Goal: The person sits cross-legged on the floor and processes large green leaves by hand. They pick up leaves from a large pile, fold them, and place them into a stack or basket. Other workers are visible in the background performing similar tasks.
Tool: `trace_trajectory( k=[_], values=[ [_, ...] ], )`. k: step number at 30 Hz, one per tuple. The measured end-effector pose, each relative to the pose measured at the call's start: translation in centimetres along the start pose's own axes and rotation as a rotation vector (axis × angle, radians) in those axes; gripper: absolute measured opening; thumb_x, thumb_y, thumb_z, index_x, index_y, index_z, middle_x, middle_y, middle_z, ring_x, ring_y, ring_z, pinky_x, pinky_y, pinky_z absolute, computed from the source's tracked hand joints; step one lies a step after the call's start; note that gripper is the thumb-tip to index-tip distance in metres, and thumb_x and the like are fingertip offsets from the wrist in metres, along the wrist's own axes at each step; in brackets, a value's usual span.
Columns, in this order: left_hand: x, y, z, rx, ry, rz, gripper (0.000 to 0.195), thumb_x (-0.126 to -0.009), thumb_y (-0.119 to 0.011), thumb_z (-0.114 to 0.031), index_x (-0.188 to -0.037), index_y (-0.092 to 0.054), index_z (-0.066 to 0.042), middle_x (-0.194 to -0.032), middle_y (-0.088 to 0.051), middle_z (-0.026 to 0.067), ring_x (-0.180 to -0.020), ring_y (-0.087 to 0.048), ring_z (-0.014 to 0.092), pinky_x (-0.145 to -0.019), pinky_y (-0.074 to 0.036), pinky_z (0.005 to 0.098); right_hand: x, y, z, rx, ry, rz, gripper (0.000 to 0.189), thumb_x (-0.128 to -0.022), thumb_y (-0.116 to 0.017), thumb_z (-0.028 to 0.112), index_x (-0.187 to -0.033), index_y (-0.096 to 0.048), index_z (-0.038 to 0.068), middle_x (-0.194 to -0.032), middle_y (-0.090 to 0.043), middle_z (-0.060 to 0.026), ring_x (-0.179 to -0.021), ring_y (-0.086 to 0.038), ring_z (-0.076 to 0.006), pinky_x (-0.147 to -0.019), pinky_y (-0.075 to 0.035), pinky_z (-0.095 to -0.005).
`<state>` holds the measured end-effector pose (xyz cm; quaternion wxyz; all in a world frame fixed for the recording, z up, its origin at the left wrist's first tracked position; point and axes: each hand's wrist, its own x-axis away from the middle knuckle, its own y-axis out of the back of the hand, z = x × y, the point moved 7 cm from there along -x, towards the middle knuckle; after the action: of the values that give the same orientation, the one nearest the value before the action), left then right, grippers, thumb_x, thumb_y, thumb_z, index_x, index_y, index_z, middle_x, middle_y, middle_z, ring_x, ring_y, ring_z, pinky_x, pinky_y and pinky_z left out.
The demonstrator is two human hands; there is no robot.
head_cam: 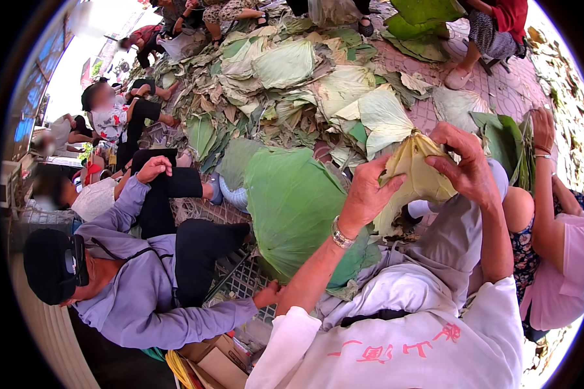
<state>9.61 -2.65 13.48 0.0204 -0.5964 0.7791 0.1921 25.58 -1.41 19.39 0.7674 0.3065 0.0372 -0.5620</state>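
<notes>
Between my two hands is a yellowed lotus leaf, raised over my lap and creased. My left hand, with a metal watch on the wrist, pinches its left side between thumb and fingers. On the opposite side, my right hand grips the upper right edge with bent fingers. A pale dry leaf shows directly behind it; whether the two are joined, I cannot tell. Large green lotus leaves lie to the left of my left forearm, partly covered by it.
A broad heap of dried lotus leaves covers the paving ahead. A person in a grey-purple jacket sits close on my left, another in pink on my right. More people sit around the heap. Cardboard boxes stand at lower left.
</notes>
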Motion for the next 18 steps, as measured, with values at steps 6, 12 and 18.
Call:
trace_trajectory(
  k=[6, 12, 18],
  values=[
    [0.2, 0.8, 2.0, -0.257, 0.023, -0.039, 0.018, -0.077, -0.066, -0.003, -0.093, -0.061, 0.004, -0.078, -0.062, 0.0217, -0.073, -0.06, 0.038, -0.064, -0.047, 0.0376, -0.2, 1.1, 3.4, 0.2, 0.116, -0.062, 0.024, -0.069, -0.067, -0.004, -0.087, -0.052, 0.0, -0.076, -0.053, -0.0121, -0.066, -0.053, -0.0277, -0.057, -0.042, -0.0344],
    [-1.0, 1.8, 1.9, -0.253, -0.119, -0.085, 0.017, -0.074, -0.066, 0.0, -0.089, -0.061, 0.002, -0.08, -0.063, 0.0181, -0.072, -0.06, 0.037, -0.064, -0.047, 0.0398, 0.0, 1.0, 5.8, 0.329, 0.163, -0.122, 0.022, -0.071, -0.066, -0.004, -0.089, -0.054, 0.001, -0.07, -0.051, -0.011, -0.058, -0.052, -0.028, -0.052, -0.041, -0.0341],
    [-0.6, 3.9, 2.2, -0.362, -0.119, -0.104, 0.024, -0.071, -0.071, -0.004, -0.092, -0.061, 0.001, -0.09, -0.064, 0.0163, -0.082, -0.061, 0.035, -0.072, -0.048, 0.0387, -0.3, 0.0, 6.2, 0.291, 0.205, -0.195, 0.018, -0.075, -0.063, -0.005, -0.091, -0.057, 0.002, -0.072, -0.055, -0.0109, -0.059, -0.054, -0.0252, -0.054, -0.043, -0.0282]
  ],
)
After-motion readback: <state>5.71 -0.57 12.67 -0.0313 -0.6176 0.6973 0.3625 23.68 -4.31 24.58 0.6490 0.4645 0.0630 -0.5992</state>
